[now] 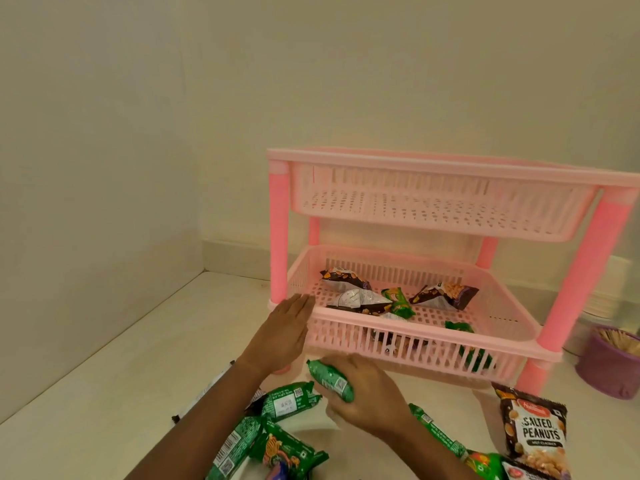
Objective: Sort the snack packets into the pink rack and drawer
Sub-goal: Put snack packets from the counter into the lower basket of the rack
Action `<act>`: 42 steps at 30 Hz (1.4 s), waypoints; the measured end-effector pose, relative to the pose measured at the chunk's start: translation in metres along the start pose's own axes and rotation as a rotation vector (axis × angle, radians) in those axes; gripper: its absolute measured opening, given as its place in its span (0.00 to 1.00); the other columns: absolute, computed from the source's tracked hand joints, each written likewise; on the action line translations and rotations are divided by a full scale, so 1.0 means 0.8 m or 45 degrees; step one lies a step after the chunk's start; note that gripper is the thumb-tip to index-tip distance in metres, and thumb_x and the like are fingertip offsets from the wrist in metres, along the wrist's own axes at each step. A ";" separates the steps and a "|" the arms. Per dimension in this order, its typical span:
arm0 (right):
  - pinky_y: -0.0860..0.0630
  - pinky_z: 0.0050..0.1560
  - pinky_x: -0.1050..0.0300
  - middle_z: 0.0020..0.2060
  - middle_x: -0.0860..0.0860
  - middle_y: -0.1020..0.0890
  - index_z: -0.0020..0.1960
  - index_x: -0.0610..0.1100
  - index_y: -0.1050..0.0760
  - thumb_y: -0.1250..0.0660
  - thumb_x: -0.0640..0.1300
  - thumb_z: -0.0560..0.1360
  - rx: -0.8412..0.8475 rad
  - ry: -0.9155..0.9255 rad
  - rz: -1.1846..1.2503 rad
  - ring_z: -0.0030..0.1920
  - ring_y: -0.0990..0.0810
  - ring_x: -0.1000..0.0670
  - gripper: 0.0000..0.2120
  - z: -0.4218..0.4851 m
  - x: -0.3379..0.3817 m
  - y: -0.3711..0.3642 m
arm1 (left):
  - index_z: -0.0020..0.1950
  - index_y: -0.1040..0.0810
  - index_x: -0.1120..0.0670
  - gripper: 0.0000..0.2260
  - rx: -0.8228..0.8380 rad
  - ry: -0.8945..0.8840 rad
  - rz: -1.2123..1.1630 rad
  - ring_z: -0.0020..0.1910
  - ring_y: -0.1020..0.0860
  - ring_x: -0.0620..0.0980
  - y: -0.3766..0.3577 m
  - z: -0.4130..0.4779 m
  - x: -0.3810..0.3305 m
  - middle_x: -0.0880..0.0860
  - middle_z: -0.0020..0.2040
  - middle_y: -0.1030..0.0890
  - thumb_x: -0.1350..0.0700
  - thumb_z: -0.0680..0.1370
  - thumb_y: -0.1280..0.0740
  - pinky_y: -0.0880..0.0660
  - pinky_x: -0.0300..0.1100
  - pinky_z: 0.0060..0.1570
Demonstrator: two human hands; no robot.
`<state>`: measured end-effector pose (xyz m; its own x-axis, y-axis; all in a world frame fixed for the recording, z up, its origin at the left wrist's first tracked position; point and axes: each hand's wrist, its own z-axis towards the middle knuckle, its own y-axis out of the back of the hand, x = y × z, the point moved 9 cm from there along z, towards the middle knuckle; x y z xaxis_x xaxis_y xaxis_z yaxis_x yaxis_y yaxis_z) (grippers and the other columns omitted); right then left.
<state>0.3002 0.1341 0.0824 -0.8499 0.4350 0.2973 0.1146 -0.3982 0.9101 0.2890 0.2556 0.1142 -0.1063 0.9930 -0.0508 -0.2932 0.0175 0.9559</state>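
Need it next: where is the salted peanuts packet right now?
In the head view, the salted peanuts packet lies on the floor at lower right, in front of the pink rack's front right leg, near the purple container.

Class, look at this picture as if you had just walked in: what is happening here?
A person is sorting snack packets into a pink rack on the floor. The right hand holds a green packet just in front of the lower basket; the left hand rests flat against that basket's left corner. A few brown and green packets already lie in the lower basket. More green packets and a salted peanuts packet wait on the floor.
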 end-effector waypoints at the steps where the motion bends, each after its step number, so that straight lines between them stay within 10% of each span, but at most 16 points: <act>1: 0.30 0.49 0.61 0.55 0.50 0.22 0.66 0.56 0.32 0.39 0.55 0.71 -0.083 0.062 0.031 0.54 0.25 0.51 0.23 0.001 0.012 0.022 | 0.77 0.53 0.58 0.24 -0.014 -0.017 -0.019 0.78 0.50 0.52 0.001 -0.002 -0.001 0.56 0.78 0.49 0.59 0.82 0.50 0.56 0.44 0.76; 8: 0.27 0.47 0.60 0.56 0.49 0.19 0.63 0.50 0.28 0.33 0.49 0.66 -0.478 0.018 0.351 0.51 0.22 0.50 0.25 0.057 0.011 0.131 | 0.74 0.46 0.64 0.25 -0.185 -0.022 -0.053 0.76 0.44 0.62 0.008 -0.012 -0.010 0.63 0.75 0.41 0.63 0.79 0.43 0.49 0.56 0.75; 12: 0.27 0.45 0.57 0.58 0.44 0.20 0.65 0.47 0.32 0.33 0.45 0.73 -0.341 -0.278 0.450 0.51 0.21 0.45 0.22 0.126 -0.021 0.103 | 0.66 0.31 0.69 0.31 -0.205 -0.009 0.036 0.62 0.25 0.66 0.004 -0.010 -0.014 0.67 0.64 0.25 0.65 0.65 0.26 0.29 0.62 0.60; 17: 0.28 0.58 0.52 0.64 0.40 0.25 0.68 0.40 0.35 0.40 0.44 0.77 -0.085 -0.517 0.537 0.61 0.25 0.40 0.20 0.175 -0.037 0.044 | 0.76 0.54 0.61 0.31 -0.213 -0.005 0.006 0.77 0.51 0.57 0.001 -0.011 -0.012 0.60 0.78 0.48 0.61 0.77 0.43 0.66 0.47 0.72; 22: 0.34 0.67 0.51 0.69 0.41 0.29 0.70 0.39 0.35 0.47 0.44 0.80 -0.011 -0.482 0.524 0.67 0.31 0.41 0.19 0.177 -0.033 0.030 | 0.76 0.59 0.60 0.31 -0.182 0.022 0.063 0.78 0.56 0.53 -0.004 -0.008 -0.015 0.57 0.78 0.54 0.59 0.78 0.46 0.70 0.41 0.70; 30: 0.29 0.55 0.60 0.48 0.42 0.18 0.48 0.36 0.21 0.41 0.29 0.73 -0.556 0.123 0.466 0.54 0.22 0.45 0.11 0.069 0.036 0.070 | 0.76 0.62 0.58 0.32 -0.007 0.145 0.082 0.77 0.60 0.53 -0.019 -0.063 0.002 0.56 0.78 0.61 0.55 0.79 0.46 0.65 0.44 0.74; 34: 0.28 0.47 0.62 0.41 0.44 0.19 0.43 0.40 0.20 0.38 0.32 0.68 -0.351 0.433 0.156 0.46 0.22 0.49 0.10 0.025 0.064 0.044 | 0.76 0.59 0.57 0.30 0.015 0.208 0.062 0.78 0.57 0.55 -0.026 -0.082 0.022 0.57 0.78 0.59 0.53 0.80 0.47 0.59 0.52 0.76; 42: 0.33 0.67 0.52 0.70 0.48 0.33 0.72 0.49 0.39 0.39 0.39 0.73 0.356 0.302 -0.012 0.70 0.36 0.48 0.28 0.031 0.045 -0.082 | 0.77 0.56 0.52 0.34 0.165 0.660 -0.186 0.78 0.52 0.55 -0.052 -0.147 0.094 0.59 0.78 0.52 0.41 0.79 0.44 0.53 0.54 0.75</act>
<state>0.2746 0.1958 0.0402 -0.9434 0.2253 0.2435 0.2148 -0.1446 0.9659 0.1813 0.3155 0.0368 -0.5369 0.7922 -0.2901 -0.2242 0.1976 0.9543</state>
